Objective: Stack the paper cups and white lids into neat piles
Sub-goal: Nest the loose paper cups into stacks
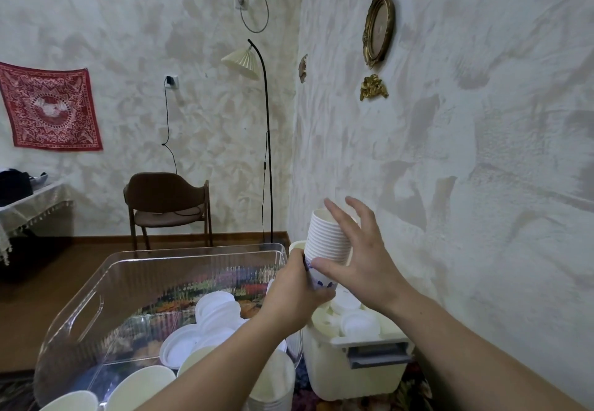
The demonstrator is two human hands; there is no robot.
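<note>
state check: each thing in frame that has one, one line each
Cup stack: nested, lifted, tilted, held at its base.
Left hand: closed on the stack's base.
Right hand: fingers spread, against the stack's side.
Clear bin: open, loose lids and cups inside.
White bin: open, lids heaped inside.
Floor lamp: looks off.

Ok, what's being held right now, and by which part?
The left hand grips the stack of paper cups around its lower end. The right hand is spread open against the stack's side, not closed on it.
</note>
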